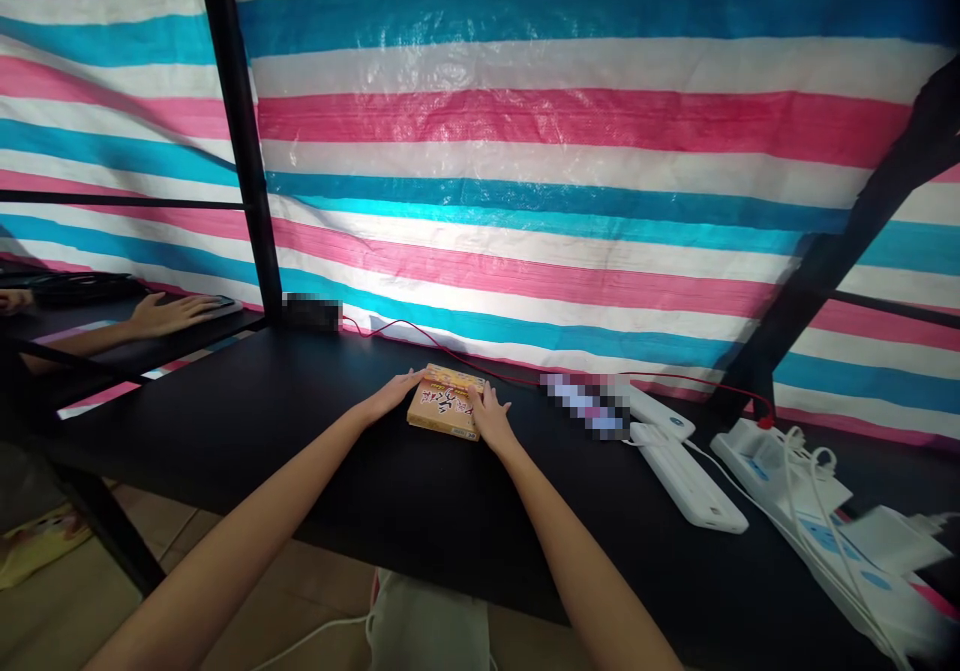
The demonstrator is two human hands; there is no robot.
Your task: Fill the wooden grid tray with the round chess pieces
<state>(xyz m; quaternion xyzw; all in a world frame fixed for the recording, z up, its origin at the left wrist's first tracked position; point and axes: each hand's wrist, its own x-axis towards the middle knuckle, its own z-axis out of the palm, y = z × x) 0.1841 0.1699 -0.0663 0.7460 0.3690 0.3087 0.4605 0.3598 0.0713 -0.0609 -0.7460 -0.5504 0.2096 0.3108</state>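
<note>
On the black table [330, 471] lies a small flat cardboard box [442, 413], tan and orange, with dark lettering on its top and a yellow patterned strip along the far edge. My left hand [394, 397] rests against its left side, the fingers reaching to the far left corner. At the right side is my right hand [491, 417], with fingertips over the box's top and edge. Between them the two hands hold the box. The undersides of my fingers are hidden.
White power banks [686, 476] lie to the right beside a blurred phone-like object [585, 406]. Beyond them is a power strip [840, 551] with plugs and cables. A red cable [427, 331] runs along the back. Another person's hand [169, 316] is at far left.
</note>
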